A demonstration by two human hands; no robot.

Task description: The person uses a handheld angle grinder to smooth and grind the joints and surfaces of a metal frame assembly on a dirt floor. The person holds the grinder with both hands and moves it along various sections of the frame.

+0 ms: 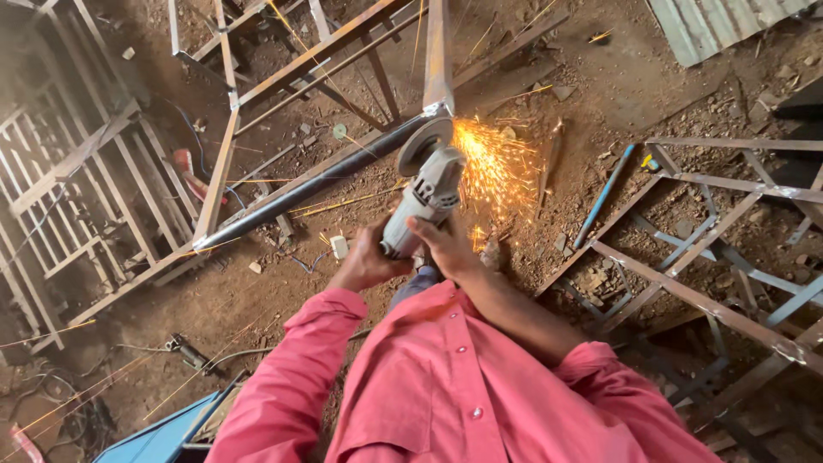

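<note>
Both hands wrap a grey angle grinder (426,195). The left hand (367,261) closes its fingers around the rear of the body from the left; the right hand (446,249) curls over the same grip from the right, its fingers (422,226) pressed together on top. Just beyond the fingertips the grinder's disc (422,144) meets the end of a dark steel pipe (317,183) where it joins an upright bar of a welded metal frame (225,146). A fan of orange sparks (497,167) sprays to the right of the disc over the dirt floor (617,81).

Left of the hands the frame's bars crowd close, with little open ground between them. Right of the hands lies a strip of bare dirt holding a blue rod (603,195), then another frame (720,257) of rusty angle bars. Near the left wrist a small white block (339,247) lies on the ground. Further off, a corrugated sheet (729,24) lies beyond the sparks. No labels can be made out.
</note>
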